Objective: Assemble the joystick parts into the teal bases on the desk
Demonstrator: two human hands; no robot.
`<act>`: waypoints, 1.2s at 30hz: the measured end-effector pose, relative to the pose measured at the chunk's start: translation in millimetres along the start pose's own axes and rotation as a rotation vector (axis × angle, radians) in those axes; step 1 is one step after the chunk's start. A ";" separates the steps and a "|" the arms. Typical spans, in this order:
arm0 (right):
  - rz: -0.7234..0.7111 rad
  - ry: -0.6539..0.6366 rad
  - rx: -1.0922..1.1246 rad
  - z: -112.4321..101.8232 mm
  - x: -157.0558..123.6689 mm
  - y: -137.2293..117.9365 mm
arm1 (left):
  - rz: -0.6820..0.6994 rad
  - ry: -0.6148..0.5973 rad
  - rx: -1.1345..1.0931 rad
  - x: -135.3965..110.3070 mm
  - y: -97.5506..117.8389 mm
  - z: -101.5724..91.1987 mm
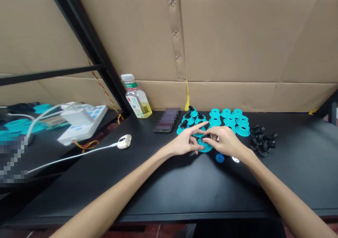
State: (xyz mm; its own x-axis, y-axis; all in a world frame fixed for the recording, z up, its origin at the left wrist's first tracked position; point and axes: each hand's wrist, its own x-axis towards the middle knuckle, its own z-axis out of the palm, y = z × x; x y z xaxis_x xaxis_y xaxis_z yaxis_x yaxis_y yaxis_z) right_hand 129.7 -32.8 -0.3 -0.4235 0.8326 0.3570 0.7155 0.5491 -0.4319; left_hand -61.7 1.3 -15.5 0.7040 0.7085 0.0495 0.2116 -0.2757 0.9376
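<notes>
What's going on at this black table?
A person's right hand pinches a small black plastic-looking part at the top of a teal flanged plastic-looking ring, with the left hand against the ring's side. Beyond, some teal rings carry black parts, and bare teal rings stand in rows. Loose black parts lie heaped to the right.

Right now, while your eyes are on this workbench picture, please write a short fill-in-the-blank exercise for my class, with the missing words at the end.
1. The right hand has its fingers at a small ____ part above a turquoise ring.
2. The loose pile of parts lies on the ____ side of the turquoise rings.
3. The bottle contains some ____ liquid.
4. The flat disc beside a white piece is ____.

Missing words: black; right; yellow; blue.
</notes>
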 end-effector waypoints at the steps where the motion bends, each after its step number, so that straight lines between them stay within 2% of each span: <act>1: -0.002 -0.001 0.010 0.0 0.1 0.3 | -0.009 -0.014 -0.010 0.3 -0.2 -1.3; 7: 0.024 -0.003 -0.010 2.1 0.2 -3.2 | -0.018 0.187 0.165 1.0 -5.4 0.2; 9: 0.028 -0.008 -0.026 2.1 -0.1 -4.5 | -0.005 0.144 0.152 0.0 -5.2 -1.6; 12: 0.028 -0.023 -0.020 1.7 -0.5 -5.7 | -0.006 0.006 0.069 -1.1 -4.0 -6.0; 14: 0.035 -0.022 -0.016 1.6 -0.5 -6.9 | -0.022 -0.014 0.076 -0.7 -4.1 -6.3; 18: 0.089 0.012 -0.069 2.3 -0.2 -10.0 | -0.005 0.212 0.324 1.8 -5.9 0.1; 20: 0.098 0.017 -0.077 2.4 -0.1 -10.3 | 0.029 0.247 0.383 2.2 -5.4 2.1; 26: 0.050 0.000 0.040 0.6 -0.2 -6.5 | -0.056 -0.003 0.215 -0.8 -0.4 -6.6; 28: 0.054 -0.006 0.056 0.7 -0.3 -6.1 | -0.076 -0.026 0.190 -1.0 -1.3 -8.3; 30: 0.073 -0.006 0.056 1.7 -0.3 -6.4 | -0.081 0.018 0.213 -0.3 -3.5 -6.8; 34: 0.090 0.014 0.033 4.5 -0.5 -7.5 | 0.009 0.209 0.383 2.2 -6.6 0.9; 36: 0.076 0.012 0.038 4.6 -0.7 -7.4 | 0.067 0.226 0.411 2.5 -6.6 2.7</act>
State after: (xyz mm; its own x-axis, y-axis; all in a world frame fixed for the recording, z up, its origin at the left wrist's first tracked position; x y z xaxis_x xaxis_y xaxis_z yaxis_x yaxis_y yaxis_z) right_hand 122.2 -37.1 -1.2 -0.3620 0.8710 0.3322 0.7237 0.4872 -0.4888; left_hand -59.5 3.1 -22.4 0.5695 0.7914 0.2220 0.4532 -0.5277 0.7185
